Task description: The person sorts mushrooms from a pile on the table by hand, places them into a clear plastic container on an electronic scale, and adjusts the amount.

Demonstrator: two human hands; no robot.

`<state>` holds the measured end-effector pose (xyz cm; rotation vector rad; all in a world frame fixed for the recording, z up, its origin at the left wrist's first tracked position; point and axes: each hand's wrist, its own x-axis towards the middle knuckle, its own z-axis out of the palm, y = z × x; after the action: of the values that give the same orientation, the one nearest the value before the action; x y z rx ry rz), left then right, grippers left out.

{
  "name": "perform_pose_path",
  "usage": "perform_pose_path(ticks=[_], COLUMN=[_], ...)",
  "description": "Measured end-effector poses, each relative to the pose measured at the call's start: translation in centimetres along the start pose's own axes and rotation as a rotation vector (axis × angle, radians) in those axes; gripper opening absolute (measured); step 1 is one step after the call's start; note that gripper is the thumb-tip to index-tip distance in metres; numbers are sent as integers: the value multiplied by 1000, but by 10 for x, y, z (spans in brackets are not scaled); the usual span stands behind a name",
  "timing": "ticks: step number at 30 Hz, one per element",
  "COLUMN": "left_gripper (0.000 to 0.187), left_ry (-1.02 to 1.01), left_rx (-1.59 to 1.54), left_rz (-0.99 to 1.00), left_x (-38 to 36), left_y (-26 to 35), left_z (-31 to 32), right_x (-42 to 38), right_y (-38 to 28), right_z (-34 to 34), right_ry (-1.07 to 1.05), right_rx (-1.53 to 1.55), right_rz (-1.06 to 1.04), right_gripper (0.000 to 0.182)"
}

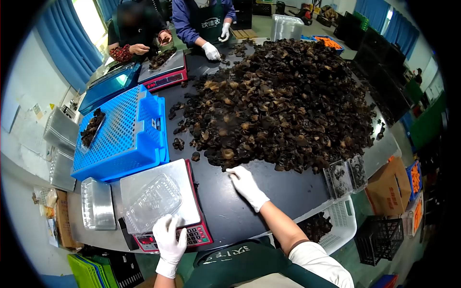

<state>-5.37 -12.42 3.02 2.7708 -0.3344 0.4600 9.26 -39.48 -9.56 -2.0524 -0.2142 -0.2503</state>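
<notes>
A large heap of dark wood ear fungus (283,96) covers the far part of the dark table (218,211). My right hand (246,185), in a white glove, is at the heap's near edge, its fingers close together beside the lowest pieces; whether it grips one is too small to tell. An empty clear plastic tray (156,199) lies on the scale with the red frame (197,211). My left hand (169,240), gloved in white, is over the scale's near edge by the tray, fingers apart and holding nothing.
Left of the scale is a stack of clear trays (97,204). An upturned blue crate (115,134) carries a filled tray (92,129). Two co-workers stand across the table, near a second scale (165,79). A white basket (342,221) sits below the table's right edge.
</notes>
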Motion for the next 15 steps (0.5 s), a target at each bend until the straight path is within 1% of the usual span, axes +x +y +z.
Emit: perform_pose_path(ticks=[1, 3, 4, 5, 7, 9, 11, 13, 15], left_gripper=[51, 50, 42, 30, 22, 22, 24, 25, 23], left_ry=[4, 81, 47, 129, 140, 176, 172, 182, 176], left_rx=[60, 143, 72, -17, -58, -77, -118, -140, -132], left_rz=[-93, -150, -180, -190, -216, -205, -177, -160, -174], left_x=[4, 2, 0, 1, 1, 1, 3, 2, 2], left_y=[-1, -13, -22, -23, -28, -29, -30, -36, -40], left_z=[4, 16, 19, 23, 29, 34, 33, 32, 30], right_x=[5, 10, 9, 9, 6, 8, 14, 15, 2], right_y=[-20, -82, -108, -126, -142, -154, -151, -105, -52], right_z=[5, 8, 12, 21, 48, 59, 57, 63, 52], right_ry=[-20, -108, -173, -243, -359, -418, -219, -44, 68], right_rx=[114, 287, 384, 485, 600, 625, 525, 288, -77], right_rz=[-15, -69, -58, -53, -121, -134, -239, -259, -302], right_gripper=[20, 21, 22, 22, 24, 25, 24, 23, 19])
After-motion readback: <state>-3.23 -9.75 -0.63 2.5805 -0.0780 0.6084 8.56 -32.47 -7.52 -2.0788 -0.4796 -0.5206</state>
